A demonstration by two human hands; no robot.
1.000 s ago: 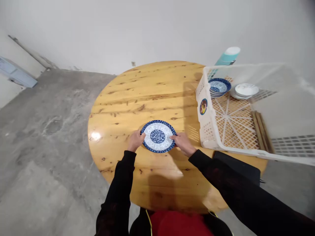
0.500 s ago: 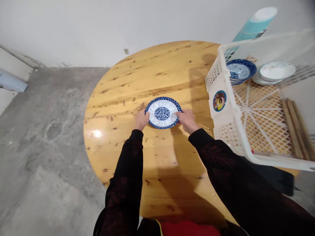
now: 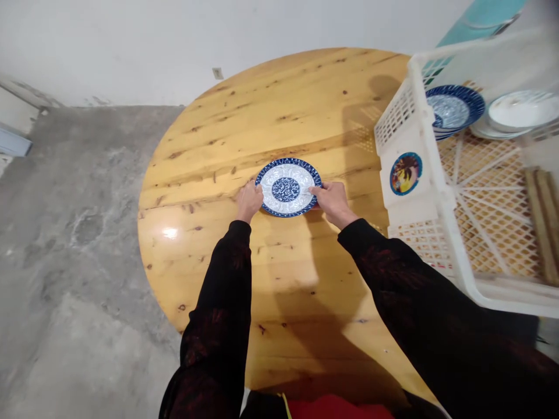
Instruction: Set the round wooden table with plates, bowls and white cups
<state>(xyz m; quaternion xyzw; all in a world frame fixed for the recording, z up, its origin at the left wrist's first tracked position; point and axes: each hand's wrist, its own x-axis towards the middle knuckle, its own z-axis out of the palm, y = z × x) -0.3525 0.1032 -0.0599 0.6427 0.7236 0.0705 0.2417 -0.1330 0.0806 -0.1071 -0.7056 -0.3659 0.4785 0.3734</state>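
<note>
Head view, looking down on a round wooden table [image 3: 279,279] that stood on a grey concrete floor [image 3: 74,244] before a pale wall [image 3: 174,41]. A blue-and-white patterned plate [image 3: 287,187] lay flat on the tabletop, near the middle of the table and slightly toward its far side. The left hand [image 3: 249,199] gripped the plate's left rim, fingers curled close around the edge; the right hand [image 3: 332,199] gripped the right rim in the same manner, thumb lying on the blue border. Both arms were clad in dark sleeves [image 3: 222,302].

To the right of the plate, and apart from it, a white plastic lattice crate [image 3: 414,209] rested on the table's right side. Its near end wall bore a round sticker [image 3: 406,173] with a blue border and a red-and-yellow picture; no writing on it could be read. Inside the crate, at the far end, sat a stack of blue-rimmed bowls [image 3: 454,109] and, just beside it to the right, a stack of white dishes [image 3: 517,113]. Wooden sticks [image 3: 541,215] lay along the crate floor at its right side. A teal cylindrical object [image 3: 480,20] stood behind the crate, only partly in view. A small white wall socket [image 3: 217,73] was seen low on the wall beyond the table's far edge; no lettering showed on it.
</note>
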